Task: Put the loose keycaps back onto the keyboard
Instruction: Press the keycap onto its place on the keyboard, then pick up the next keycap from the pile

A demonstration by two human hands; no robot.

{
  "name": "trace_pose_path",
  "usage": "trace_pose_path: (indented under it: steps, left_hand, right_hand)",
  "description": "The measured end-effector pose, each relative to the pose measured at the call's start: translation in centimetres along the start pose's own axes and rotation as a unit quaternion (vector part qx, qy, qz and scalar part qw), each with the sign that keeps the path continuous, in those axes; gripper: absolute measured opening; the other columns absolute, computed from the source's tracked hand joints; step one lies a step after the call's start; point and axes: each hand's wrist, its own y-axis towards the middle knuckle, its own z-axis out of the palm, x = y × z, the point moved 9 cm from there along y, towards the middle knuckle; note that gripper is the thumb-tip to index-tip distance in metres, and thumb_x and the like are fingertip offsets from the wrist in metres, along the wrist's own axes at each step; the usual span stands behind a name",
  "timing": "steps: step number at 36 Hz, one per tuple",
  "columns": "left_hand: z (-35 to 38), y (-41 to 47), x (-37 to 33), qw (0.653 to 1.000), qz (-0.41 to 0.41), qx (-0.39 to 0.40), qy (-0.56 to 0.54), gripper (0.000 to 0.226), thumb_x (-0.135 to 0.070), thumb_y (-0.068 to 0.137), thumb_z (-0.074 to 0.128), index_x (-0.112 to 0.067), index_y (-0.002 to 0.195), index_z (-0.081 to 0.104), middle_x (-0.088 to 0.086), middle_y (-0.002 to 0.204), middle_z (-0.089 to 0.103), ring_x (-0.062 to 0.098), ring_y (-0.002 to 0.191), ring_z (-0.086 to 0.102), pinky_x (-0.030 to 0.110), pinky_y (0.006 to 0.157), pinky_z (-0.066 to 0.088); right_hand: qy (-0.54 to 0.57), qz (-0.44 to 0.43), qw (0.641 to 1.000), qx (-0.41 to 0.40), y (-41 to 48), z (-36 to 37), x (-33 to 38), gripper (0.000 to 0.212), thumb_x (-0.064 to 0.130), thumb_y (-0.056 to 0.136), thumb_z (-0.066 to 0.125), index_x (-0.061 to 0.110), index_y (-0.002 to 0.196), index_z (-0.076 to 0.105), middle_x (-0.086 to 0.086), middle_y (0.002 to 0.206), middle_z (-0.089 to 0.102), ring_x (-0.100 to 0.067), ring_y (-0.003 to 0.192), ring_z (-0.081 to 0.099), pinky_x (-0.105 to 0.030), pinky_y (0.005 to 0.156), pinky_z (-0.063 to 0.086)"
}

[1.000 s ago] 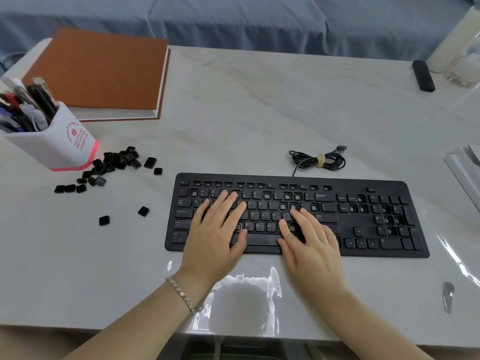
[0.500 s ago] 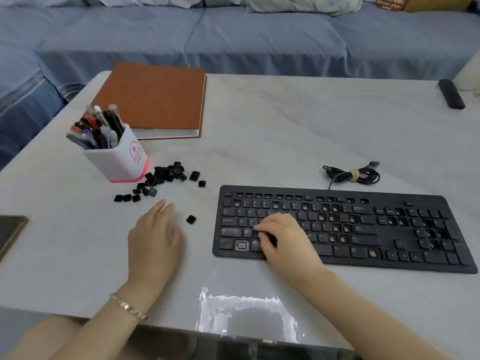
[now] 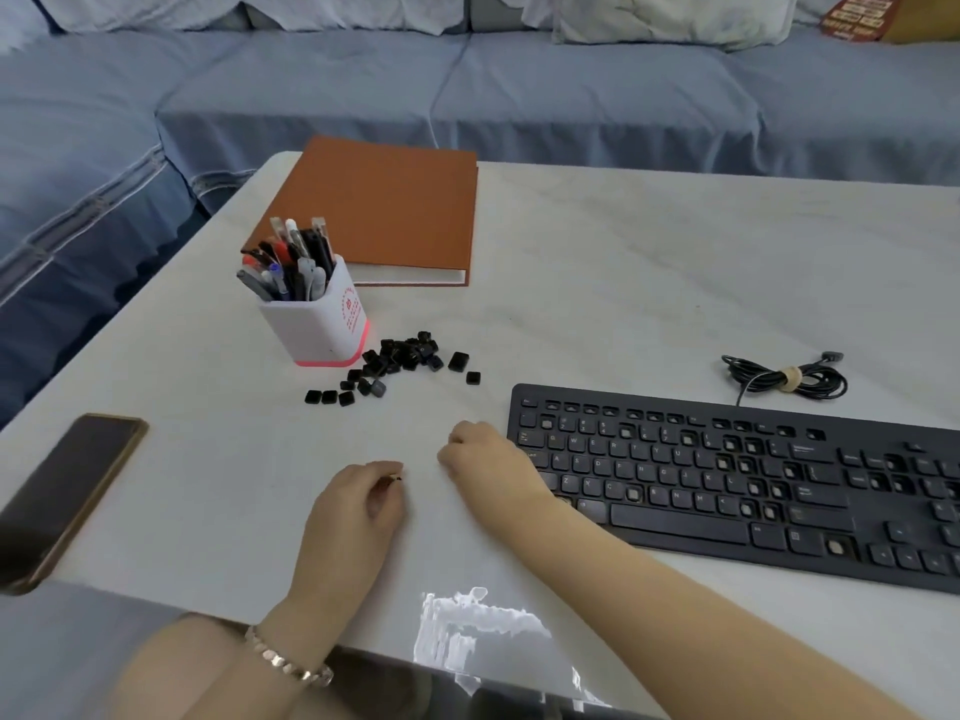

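The black keyboard (image 3: 727, 480) lies at the right of the table, with several bare switch spots among its keys. A pile of loose black keycaps (image 3: 400, 361) sits beside the white pen holder. My left hand (image 3: 353, 511) rests on the table left of the keyboard and pinches one small dark keycap (image 3: 396, 479) between thumb and fingertips. My right hand (image 3: 483, 459) sits at the keyboard's left edge with its fingers curled down onto the table. Anything under those fingers is hidden.
A white pen holder (image 3: 317, 324) full of pens stands by the keycap pile, with a brown notebook (image 3: 384, 210) behind it. A dark phone (image 3: 67, 491) lies at the left edge. The keyboard's coiled cable (image 3: 784, 381) lies behind it. A blue sofa runs beyond the table.
My right hand left the keys and moved left off the keyboard onto the table. My left hand closed on a lone keycap. The second lone keycap near the keyboard is no longer visible.
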Motion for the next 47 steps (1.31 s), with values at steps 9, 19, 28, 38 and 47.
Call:
trace_pose_path:
  steps: [9,19,28,38,47]
  left_hand:
    - [0.9,-1.5,-0.7,0.887,-0.241,0.003,-0.394,0.024,0.001,0.095,0.046,-0.008,0.090,0.067,0.015,0.089,0.067,0.014,0.070,0.070,0.025,0.060,0.059]
    - [3.6,-3.4,-7.5,0.795,-0.270,0.110,-0.532,0.020,0.005,0.089,0.052,-0.004,0.094,0.069,0.011,0.085,0.073,0.013,0.072,0.071,0.019,0.058,0.056]
    - [4.1,-4.6,-11.8,0.831,-0.187,0.144,-0.504,0.030,0.013,0.077,0.060,-0.011,0.087,0.075,0.015,0.087,0.072,0.020,0.075,0.071,0.021,0.064,0.057]
    - [4.9,-5.3,-13.4,0.841,-0.172,0.152,-0.490,0.030,0.012,0.078,0.060,-0.014,0.084,0.075,0.011,0.081,0.072,0.020,0.075,0.071,0.022,0.061,0.056]
    - [5.4,-5.6,-13.8,0.854,-0.161,0.164,-0.467,0.029,0.008,0.082,0.059,-0.015,0.089,0.074,0.011,0.087,0.073,0.017,0.073,0.070,0.022,0.062,0.056]
  right_hand:
    - [0.322,0.106,0.938,-0.077,-2.9,-2.3,-2.6,0.024,0.014,0.089,0.055,0.015,0.109,0.067,-0.004,0.092,0.062,-0.007,0.080,0.058,-0.018,0.079,0.043]
    - [0.835,0.233,0.494,-0.065,-10.3,-2.9,-6.1,0.016,0.000,0.091,0.049,0.000,0.092,0.065,-0.009,0.075,0.069,-0.014,0.067,0.068,-0.016,0.062,0.053]
    - [0.862,0.205,0.454,-0.092,-14.0,-4.9,-7.9,0.030,0.002,0.066,0.056,-0.002,0.094,0.065,-0.018,0.084,0.070,-0.015,0.065,0.068,-0.017,0.057,0.054]
    - [0.856,0.195,0.469,-0.098,-15.8,-5.6,-8.5,0.022,0.003,0.066,0.057,0.005,0.077,0.076,-0.020,0.084,0.068,-0.017,0.065,0.068,-0.018,0.057,0.054]
    - [0.842,0.191,0.495,-0.096,-16.2,-5.3,-8.9,0.027,0.003,0.070,0.056,0.001,0.095,0.066,-0.017,0.086,0.071,-0.017,0.069,0.068,-0.020,0.061,0.055]
